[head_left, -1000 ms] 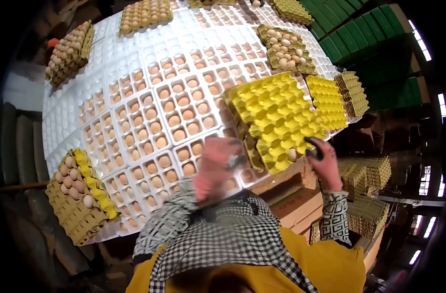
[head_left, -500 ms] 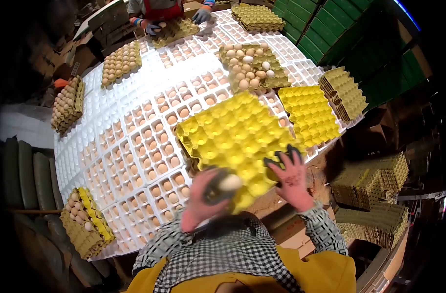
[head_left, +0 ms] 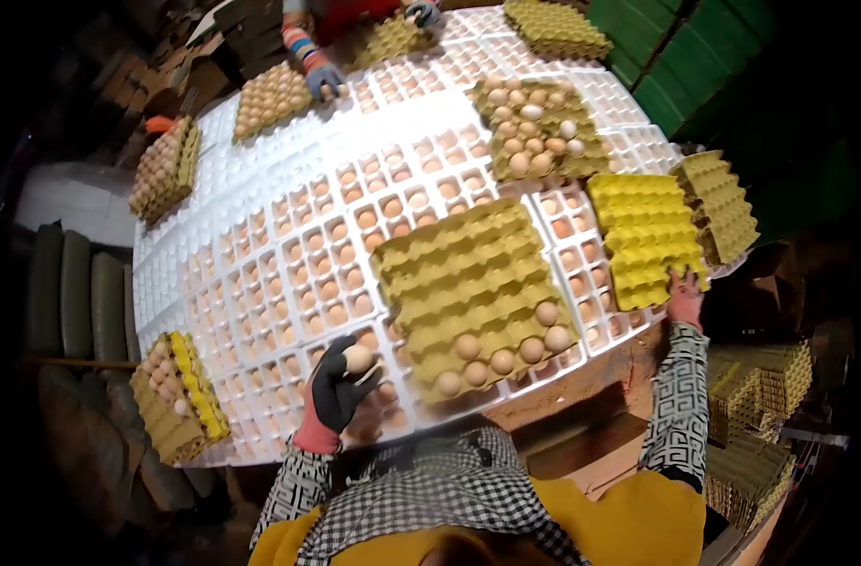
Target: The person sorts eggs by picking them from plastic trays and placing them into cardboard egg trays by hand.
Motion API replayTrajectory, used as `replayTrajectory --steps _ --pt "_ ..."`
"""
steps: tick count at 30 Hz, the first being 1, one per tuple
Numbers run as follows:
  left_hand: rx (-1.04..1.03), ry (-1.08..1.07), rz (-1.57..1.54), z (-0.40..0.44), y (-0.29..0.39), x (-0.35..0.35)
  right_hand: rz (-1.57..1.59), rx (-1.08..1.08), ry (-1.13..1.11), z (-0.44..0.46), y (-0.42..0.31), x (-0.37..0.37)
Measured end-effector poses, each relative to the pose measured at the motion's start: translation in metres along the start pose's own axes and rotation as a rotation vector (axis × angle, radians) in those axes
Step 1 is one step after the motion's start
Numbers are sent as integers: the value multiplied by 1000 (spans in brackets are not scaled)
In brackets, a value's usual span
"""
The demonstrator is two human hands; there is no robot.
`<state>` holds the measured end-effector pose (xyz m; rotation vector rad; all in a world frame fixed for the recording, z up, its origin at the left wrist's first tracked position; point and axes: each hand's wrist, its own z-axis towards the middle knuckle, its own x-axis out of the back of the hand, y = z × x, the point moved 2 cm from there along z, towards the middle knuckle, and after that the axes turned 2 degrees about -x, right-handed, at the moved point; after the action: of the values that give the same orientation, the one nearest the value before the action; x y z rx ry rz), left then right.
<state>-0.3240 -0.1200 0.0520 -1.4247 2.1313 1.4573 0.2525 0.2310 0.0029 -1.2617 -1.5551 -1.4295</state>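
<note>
My left hand (head_left: pixel 334 394), in a pink glove with a dark palm and fingers, is closed around a pale egg (head_left: pixel 359 358) over white compartment trays filled with eggs (head_left: pixel 328 288). To its right lies an olive pulp egg tray (head_left: pixel 468 278), with several eggs (head_left: pixel 503 361) along its near edge and right corner. Out at the right, my right hand (head_left: pixel 685 300) grips the near right corner of a yellow egg tray (head_left: pixel 638 236). Its fingers lie over the rim and its thumb is hidden.
Across the table, a co-worker's gloved hand (head_left: pixel 325 81) is by an egg. An olive tray of eggs (head_left: pixel 534 123) stands behind mine; a part-filled tray (head_left: pixel 171 396) is at the left corner. Empty trays (head_left: pixel 718 203) are stacked at right, green boxes (head_left: pixel 704 71) beyond.
The yellow tray has gone from over the olive tray to the right, uncovering the eggs there. My right hand moved right with it; my left hand shifted left, still holding an egg.
</note>
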Motion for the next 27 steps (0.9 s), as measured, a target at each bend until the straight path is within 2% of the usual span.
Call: replayTrajectory --steps 2,3,4,6,8,9,10,11,13,14,16,18,19,20,23,24,25,26,27 --pt "-141 -157 402 6 -7 17 86 32 324 -32 -15 39" --pt "-236 -250 668 8 -10 22 450 79 384 -49 -23 50" --pt "-351 -325 898 9 -14 26 906 5 315 -86 -57 79" --pt "60 -118 752 18 -24 27 1137 13 89 -99 -96 56" --pt "73 -118 924 13 -47 24 1544 177 -573 -101 -142 23" --pt "-86 -152 959 24 -75 46 1276 79 -650 -82 -153 -10" --pt "-245 -177 987 32 -102 66 1284 152 -626 -93 -168 8" --pt "-105 -158 881 24 -94 47 1292 223 -600 -106 -183 27" --pt "133 -183 706 26 -76 12 1096 372 -479 -115 -205 62" --pt "234 -224 641 30 -76 4 1097 275 -484 -108 -209 56" --pt "185 -200 658 45 -76 1 1414 352 -738 -72 -200 4" --pt "-20 -260 655 82 -107 25 1656 141 -892 -113 -223 51" --pt "-50 -239 720 80 -100 23 1681 250 -895 -116 -225 53" --pt "-65 -229 785 70 -92 20 1708 341 -891 -116 -222 52" --pt "-115 -148 802 22 -49 26 1390 547 -560 -161 -224 93" --pt "-151 -224 856 26 -49 44 1287 578 -432 -179 -219 96" --pt "-111 -200 825 8 -28 48 1490 258 -699 -171 -218 81" --pt "-77 -180 794 -12 0 60 1478 623 -494 -174 -221 64" --pt "-145 -151 877 -20 20 82 1543 546 -544 -196 -232 75"
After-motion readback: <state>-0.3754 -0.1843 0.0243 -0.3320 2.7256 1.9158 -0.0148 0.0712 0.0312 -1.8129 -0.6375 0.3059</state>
